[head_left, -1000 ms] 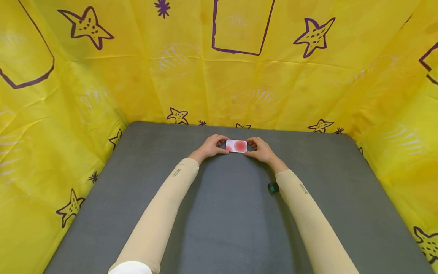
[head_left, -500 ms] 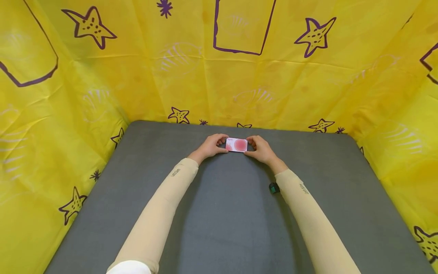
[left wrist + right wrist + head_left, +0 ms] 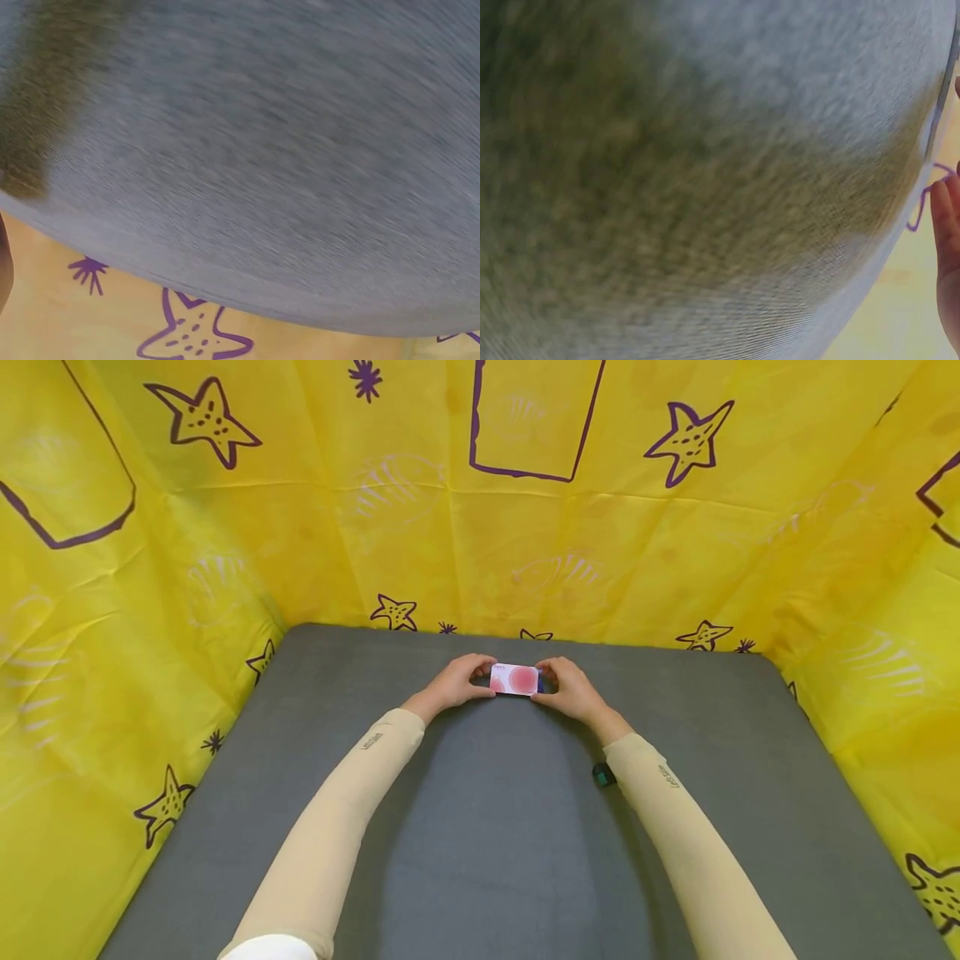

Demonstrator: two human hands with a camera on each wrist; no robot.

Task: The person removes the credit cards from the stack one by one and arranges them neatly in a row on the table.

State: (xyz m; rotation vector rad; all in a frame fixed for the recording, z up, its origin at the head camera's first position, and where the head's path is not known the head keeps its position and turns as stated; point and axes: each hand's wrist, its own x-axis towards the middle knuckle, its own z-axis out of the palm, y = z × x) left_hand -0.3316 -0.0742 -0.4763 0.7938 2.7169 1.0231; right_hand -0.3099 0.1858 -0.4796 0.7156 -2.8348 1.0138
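A small white rectangular card (image 3: 513,679) with pink-red circles lies between both hands near the back of the table in the head view. My left hand (image 3: 457,682) pinches its left end between thumb and fingers. At the opposite end my right hand (image 3: 572,689) grips with thumb below and fingers above. A sliver of dark blue (image 3: 541,682) shows between the card's right edge and the right fingers; what it belongs to is unclear. Only a bit of the left hand (image 3: 4,262) enters the left wrist view, and part of the right hand (image 3: 948,255) the right wrist view.
The dark grey table (image 3: 487,827) has rounded back corners. Yellow cloth (image 3: 480,552) printed with purple starfish hangs behind it and along both sides. A small black device (image 3: 602,774) sits at the right sleeve's cuff.
My left hand and the card have shifted slightly left, while the right hand stays nearly where it was. A dark blue sliver has appeared at the card's right end.
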